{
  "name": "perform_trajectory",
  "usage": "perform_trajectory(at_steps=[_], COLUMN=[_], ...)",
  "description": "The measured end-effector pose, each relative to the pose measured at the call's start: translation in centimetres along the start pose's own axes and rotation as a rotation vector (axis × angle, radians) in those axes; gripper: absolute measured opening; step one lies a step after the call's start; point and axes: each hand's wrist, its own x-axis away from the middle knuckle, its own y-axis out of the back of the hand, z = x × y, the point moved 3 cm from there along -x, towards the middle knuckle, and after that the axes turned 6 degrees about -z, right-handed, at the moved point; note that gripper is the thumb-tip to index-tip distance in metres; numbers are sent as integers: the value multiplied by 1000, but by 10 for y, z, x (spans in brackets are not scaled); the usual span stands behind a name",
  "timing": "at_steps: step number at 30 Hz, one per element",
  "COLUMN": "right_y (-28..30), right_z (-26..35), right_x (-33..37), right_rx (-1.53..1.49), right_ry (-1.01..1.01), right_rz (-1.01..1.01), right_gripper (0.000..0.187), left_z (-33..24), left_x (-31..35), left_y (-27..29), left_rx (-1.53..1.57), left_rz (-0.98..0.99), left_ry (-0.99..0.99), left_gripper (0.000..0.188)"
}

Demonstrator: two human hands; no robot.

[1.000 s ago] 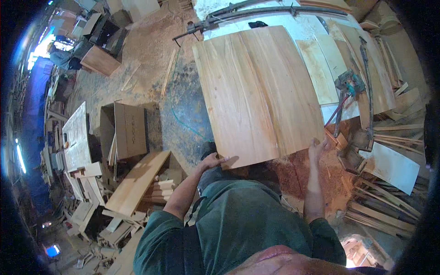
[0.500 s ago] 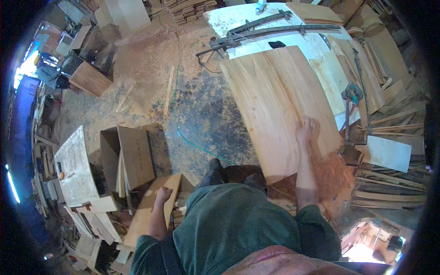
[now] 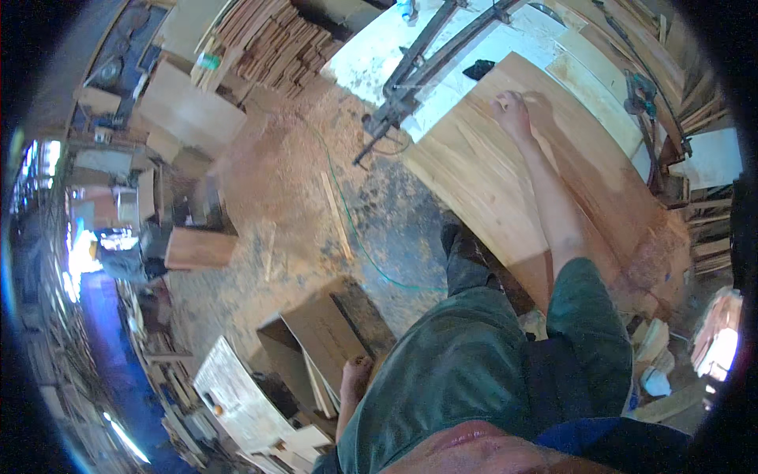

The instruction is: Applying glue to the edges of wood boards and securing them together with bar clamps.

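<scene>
A wide, pale wooden panel [image 3: 483,167] with streaked grain lies in front of me on the right. Over its far part, my right hand [image 3: 512,114] rests against the surface with curled fingers. Whatever may be under those fingers is hidden. My left hand [image 3: 357,374] hangs low on my left, closed in a fist with nothing showing in it. Beside that fist stands an open cardboard box [image 3: 322,330] with wooden strips leaning in it.
Long metal bar clamps [image 3: 426,69] lie across a white board [image 3: 359,59] beyond the panel. A green cord [image 3: 347,213] runs over the sawdust-strewn floor. Stacked wooden slats [image 3: 272,46] stand at the back. A teal-handled tool [image 3: 639,95] lies at the right.
My right hand has slid farther away along the panel, its arm now stretched out. My body and view have turned left. The left fist is now beside the cardboard box.
</scene>
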Motion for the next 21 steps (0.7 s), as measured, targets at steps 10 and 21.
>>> perform_trajectory(at_steps=[10, 21], right_y=[-170, -174], right_z=[-84, 128], right_x=[-146, -239], right_rx=[428, -405], right_ry=[-266, -125], right_rz=[480, -243], right_gripper=[53, 26], left_z=[-147, -331], left_x=[-98, -214], left_y=[141, 244], left_rx=[43, 11], left_rz=[-21, 254], left_ry=[-256, -513], left_gripper=[38, 39])
